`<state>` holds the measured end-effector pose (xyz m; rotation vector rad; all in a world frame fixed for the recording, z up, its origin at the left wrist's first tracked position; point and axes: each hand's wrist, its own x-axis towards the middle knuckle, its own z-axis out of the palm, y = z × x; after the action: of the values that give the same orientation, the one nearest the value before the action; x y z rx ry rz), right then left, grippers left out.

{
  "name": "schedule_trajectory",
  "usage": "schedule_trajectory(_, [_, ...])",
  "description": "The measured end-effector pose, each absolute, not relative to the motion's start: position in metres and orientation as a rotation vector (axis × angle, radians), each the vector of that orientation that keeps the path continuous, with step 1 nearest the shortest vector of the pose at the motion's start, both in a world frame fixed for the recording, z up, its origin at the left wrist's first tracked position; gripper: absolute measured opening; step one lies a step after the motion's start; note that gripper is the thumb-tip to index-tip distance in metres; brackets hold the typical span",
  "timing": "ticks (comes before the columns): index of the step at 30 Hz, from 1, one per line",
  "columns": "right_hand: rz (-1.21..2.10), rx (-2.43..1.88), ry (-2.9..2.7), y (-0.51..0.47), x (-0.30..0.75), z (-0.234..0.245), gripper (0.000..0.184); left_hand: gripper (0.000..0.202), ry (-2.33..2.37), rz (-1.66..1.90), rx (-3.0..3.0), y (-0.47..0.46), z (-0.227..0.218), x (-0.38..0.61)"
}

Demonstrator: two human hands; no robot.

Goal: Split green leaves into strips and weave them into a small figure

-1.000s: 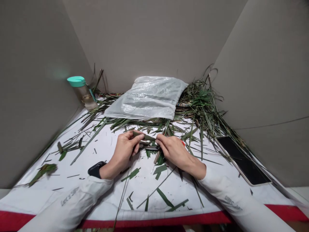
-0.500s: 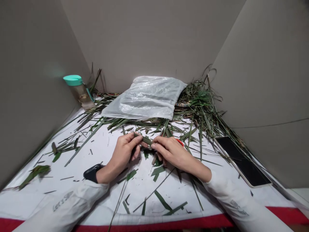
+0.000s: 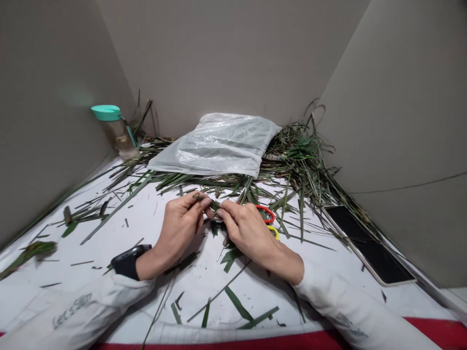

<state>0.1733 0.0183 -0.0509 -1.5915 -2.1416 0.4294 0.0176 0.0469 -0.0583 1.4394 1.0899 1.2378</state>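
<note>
Left hand [image 3: 178, 228] and right hand [image 3: 251, 232] close together, both grips pinching a narrow green leaf strip [image 3: 215, 206], its ends mostly hidden by the fingers, above the middle of the white worktop [image 3: 91, 255]. Step in hand, by the look of it: bending or folding the strip by hand, with a steady pinch on both sides called for before any further bend. Just below the right hand, a thin metal pin [image 3: 221, 253]. Just beyond it, red and yellow loops [image 3: 266, 216], perhaps scissor handles, though hard to tell. Around these, scattered leaf scraps [image 3: 233, 311]. Farther off, a phone [image 3: 368, 245], a plastic bag [image 3: 215, 146], a leaf heap [image 3: 302, 155] and a teal-capped bottle [image 3: 115, 131].
</note>
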Motion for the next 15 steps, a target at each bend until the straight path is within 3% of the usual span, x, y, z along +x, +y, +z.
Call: schedule_trajectory(15, [0.473, -1.502, -2.222, 0.019, 0.182, -0.053, 0.023, 0.03, 1.151, 1.272, 1.417, 0.065, -0.054, 0.004])
